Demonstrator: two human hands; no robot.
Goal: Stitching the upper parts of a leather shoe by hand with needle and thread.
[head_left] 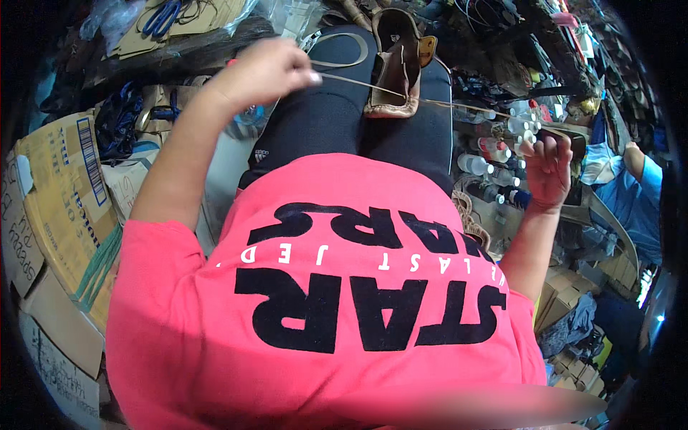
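A brown leather pouch-like piece (pixel 393 66) with a thick laced rim lies open on my thighs, its exact kind unclear. From its side sticks out a tan leather tab (pixel 427 51). A thin pale cord (pixel 358 82) stretches taut from its near end to both sides. My left hand (pixel 276 68), slightly blurred, is closed in a pinch on the cord's left end. On the other side my right hand (pixel 548 168) is raised with fingers curled, and the cord's right part (pixel 466 107) runs toward its fingertips. A pale loop of lace (pixel 344 49) curves beyond my left hand.
Several small bottles (pixel 476 164) stand right of my legs. Cardboard boxes (pixel 68 193) are stacked at the left. Blue-handled scissors (pixel 162 17) rest on cardboard at the far left. Another person's arm and blue clothing (pixel 634 208) show at the right edge.
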